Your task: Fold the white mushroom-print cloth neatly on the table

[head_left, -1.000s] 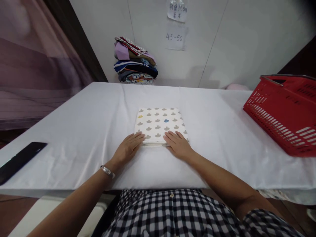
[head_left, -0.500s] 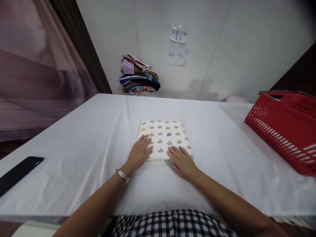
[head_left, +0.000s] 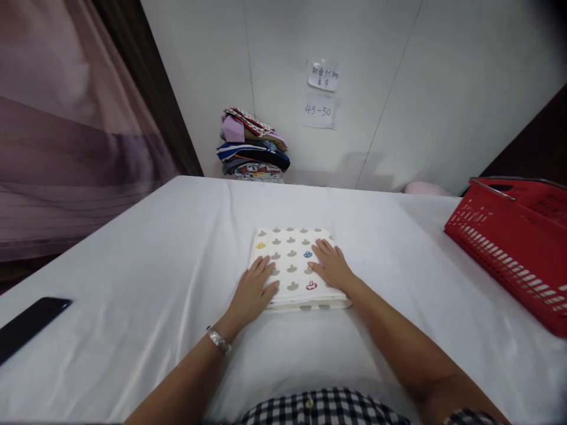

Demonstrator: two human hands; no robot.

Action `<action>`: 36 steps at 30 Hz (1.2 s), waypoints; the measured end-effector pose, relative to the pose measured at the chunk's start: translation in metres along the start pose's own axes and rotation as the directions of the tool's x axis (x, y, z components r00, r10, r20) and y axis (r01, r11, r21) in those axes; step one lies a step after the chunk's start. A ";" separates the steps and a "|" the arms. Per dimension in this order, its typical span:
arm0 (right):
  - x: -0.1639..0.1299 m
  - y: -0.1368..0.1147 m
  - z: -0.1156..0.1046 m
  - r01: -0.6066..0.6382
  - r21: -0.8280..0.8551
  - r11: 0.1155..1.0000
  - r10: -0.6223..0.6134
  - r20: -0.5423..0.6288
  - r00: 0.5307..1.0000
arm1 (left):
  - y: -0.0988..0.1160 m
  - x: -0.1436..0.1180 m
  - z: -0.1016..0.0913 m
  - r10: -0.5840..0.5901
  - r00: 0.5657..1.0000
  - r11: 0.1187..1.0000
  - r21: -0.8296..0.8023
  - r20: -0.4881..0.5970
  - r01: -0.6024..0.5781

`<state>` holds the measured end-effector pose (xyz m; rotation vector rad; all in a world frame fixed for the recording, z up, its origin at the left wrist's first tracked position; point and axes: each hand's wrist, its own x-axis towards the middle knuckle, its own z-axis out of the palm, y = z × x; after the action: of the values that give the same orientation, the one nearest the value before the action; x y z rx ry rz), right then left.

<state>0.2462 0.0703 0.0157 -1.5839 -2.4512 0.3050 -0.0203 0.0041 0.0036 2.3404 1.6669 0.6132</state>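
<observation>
flat palms (head_left: 252, 289) on folded cloth (head_left: 292, 265)

One folded patterned cloth (head_left: 292, 267), one far stack of folded clothes (head_left: 253, 145), one red basket (head_left: 514, 242), one dark phone (head_left: 27, 326), two paper notes (head_left: 323, 78) and two hands (head_left: 253, 290) are present.

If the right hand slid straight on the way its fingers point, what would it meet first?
Probably nothing close: the right hand points across the folded cloth, then bare white table; the wall comes next, though depth is unclear.
</observation>
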 end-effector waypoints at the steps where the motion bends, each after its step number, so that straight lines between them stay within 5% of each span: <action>1: -0.001 0.001 0.002 0.006 -0.008 1.000 -0.006 -0.009 1.000 | -0.001 0.001 -0.002 -0.002 1.000 1.000 -0.011 0.022 0.003; 4: -0.004 0.001 0.005 0.015 -0.011 1.000 -0.016 -0.025 1.000 | -0.002 0.010 -0.006 -0.025 0.998 0.999 -0.027 0.053 0.027; 10: -0.005 0.003 0.006 0.023 -0.011 1.000 -0.024 -0.033 0.999 | -0.010 0.037 0.004 -0.141 0.986 0.990 -0.039 -0.085 0.138; 16: -0.007 0.004 0.009 0.024 0.027 0.999 -0.022 -0.053 0.998 | -0.015 0.035 0.012 -0.153 0.977 0.984 -0.113 -0.150 0.137; 22: -0.001 0.002 -0.003 0.031 0.062 0.998 -0.026 -0.076 0.997 | -0.018 0.037 -0.001 -0.329 0.900 0.933 -0.244 -0.287 0.264; 29: 0.080 -0.048 -0.008 0.332 0.068 0.941 -0.322 -0.118 0.939 | -0.017 0.039 -0.006 -0.432 0.860 0.887 -0.301 -0.270 0.351; 36: 0.158 -0.102 -0.001 0.410 0.052 0.911 -0.413 0.158 0.897 | -0.021 0.035 0.001 -0.402 0.877 0.872 -0.404 -0.263 0.278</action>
<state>0.0942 0.1738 0.0554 -1.0238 -2.8189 0.3959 -0.0283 0.0441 0.0017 1.6953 1.8628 1.1786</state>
